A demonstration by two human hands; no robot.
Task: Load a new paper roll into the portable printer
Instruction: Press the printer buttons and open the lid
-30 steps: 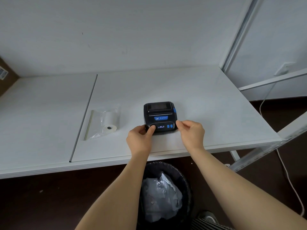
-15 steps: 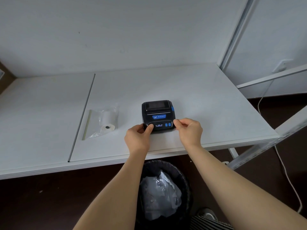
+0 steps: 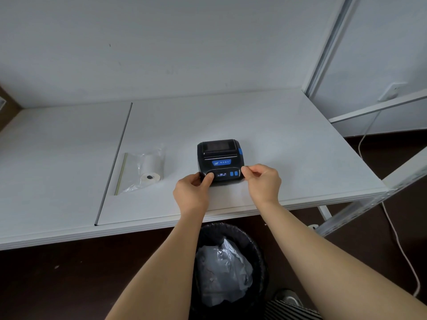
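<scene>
A small black portable printer (image 3: 219, 158) with blue buttons and a blue side latch sits on the white table (image 3: 288, 146), its lid closed. My left hand (image 3: 193, 192) grips its near left corner, thumb on the front panel. My right hand (image 3: 262, 183) pinches its near right corner with curled fingers. A white paper roll (image 3: 151, 169) lies inside a clear plastic bag (image 3: 136, 174) on the table, to the left of the printer and apart from both hands.
A dark seam (image 3: 114, 162) divides the tabletop left of the bag. Below the table's front edge stands a black bin (image 3: 231, 269) lined with a grey bag. A white metal frame (image 3: 369, 202) and a white cable (image 3: 392, 232) are at the right.
Both hands keep their hold on the printer's near corners. The printer stays in place on the table; only the camera has shifted slightly.
</scene>
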